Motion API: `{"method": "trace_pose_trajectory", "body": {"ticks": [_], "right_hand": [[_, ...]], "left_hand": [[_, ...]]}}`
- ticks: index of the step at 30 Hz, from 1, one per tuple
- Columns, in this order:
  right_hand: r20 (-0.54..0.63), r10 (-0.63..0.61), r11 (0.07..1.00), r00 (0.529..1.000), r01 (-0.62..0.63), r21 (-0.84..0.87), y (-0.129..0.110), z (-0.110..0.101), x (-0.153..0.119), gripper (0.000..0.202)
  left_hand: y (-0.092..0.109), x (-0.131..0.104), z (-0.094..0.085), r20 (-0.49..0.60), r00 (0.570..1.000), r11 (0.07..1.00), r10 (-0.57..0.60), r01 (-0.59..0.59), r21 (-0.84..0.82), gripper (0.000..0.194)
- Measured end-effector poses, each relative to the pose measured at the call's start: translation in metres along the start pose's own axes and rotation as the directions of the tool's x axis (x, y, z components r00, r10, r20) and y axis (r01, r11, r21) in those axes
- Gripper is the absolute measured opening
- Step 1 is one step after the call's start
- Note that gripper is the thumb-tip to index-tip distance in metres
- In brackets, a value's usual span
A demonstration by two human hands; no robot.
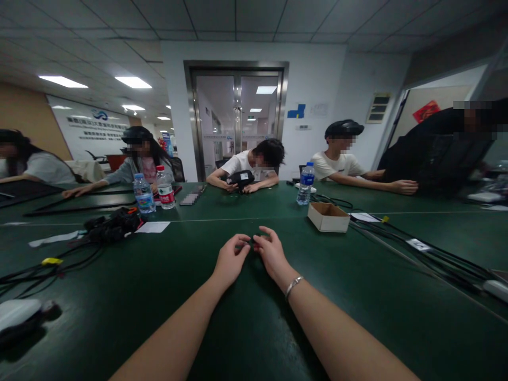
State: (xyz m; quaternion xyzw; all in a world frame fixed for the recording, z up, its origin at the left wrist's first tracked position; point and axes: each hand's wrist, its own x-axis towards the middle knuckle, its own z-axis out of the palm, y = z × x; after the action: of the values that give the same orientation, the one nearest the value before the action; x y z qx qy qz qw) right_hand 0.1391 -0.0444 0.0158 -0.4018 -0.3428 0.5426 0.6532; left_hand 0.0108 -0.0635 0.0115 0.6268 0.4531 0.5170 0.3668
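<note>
Above the dark green table (246,296), my two hands are close together, fingertips facing each other across a narrow gap. My left hand (231,259) has its fingers curled and the thumb tip near the index fingertip; whatever they hold, if anything, is too small to make out. Between the thumb and fingers of my right hand (273,255) shows a small red object (256,246), mostly hidden, its kind unclear. The index finger of that hand points up and forward. A silver bracelet (293,287) circles my right wrist.
An open cardboard box (328,223) and a water bottle (305,184) stand ahead to the right, beside black cables (428,254). To the left are two bottles, a paper sheet (153,227) and black gear (113,225). Several people sit across the table, one holding a black device (240,180).
</note>
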Motion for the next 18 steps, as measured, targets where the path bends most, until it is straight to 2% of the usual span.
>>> {"method": "trace_pose_trajectory", "body": {"ticks": [4, 7, 11, 14, 18], "right_hand": [[0.087, 0.025, 0.999, 0.996, -0.027, 0.026, -0.0001, -0.0005, -0.0028, 0.038], [0.13, 0.027, 0.999, 0.991, -0.029, 0.014, 0.001, -0.0008, -0.0023, 0.032], [0.162, -0.003, 0.992, 0.987, 0.023, -0.124, 0.0017, 0.0003, -0.0027, 0.032], [0.209, -0.031, 0.969, 0.977, 0.08, -0.233, 0.0015, 0.0021, -0.0041, 0.031], [0.229, -0.039, 0.962, 0.973, 0.098, -0.256, 0.0012, 0.0032, -0.0042, 0.031]], "left_hand": [[-0.0035, 0.0026, -0.0008, -0.025, 0.997, 0.987, -0.069, 0.064, -0.146, 0.024], [-0.0043, 0.0052, -0.0024, -0.106, 0.987, 0.968, -0.124, 0.097, -0.232, 0.027], [-0.0053, 0.0078, -0.0042, -0.208, 0.962, 0.95, -0.175, 0.109, -0.294, 0.03], [-0.0055, 0.0085, -0.0044, -0.212, 0.955, 0.931, -0.209, 0.127, -0.343, 0.03], [-0.003, 0.0084, -0.0032, -0.216, 0.949, 0.913, -0.229, 0.132, -0.386, 0.028]]}}
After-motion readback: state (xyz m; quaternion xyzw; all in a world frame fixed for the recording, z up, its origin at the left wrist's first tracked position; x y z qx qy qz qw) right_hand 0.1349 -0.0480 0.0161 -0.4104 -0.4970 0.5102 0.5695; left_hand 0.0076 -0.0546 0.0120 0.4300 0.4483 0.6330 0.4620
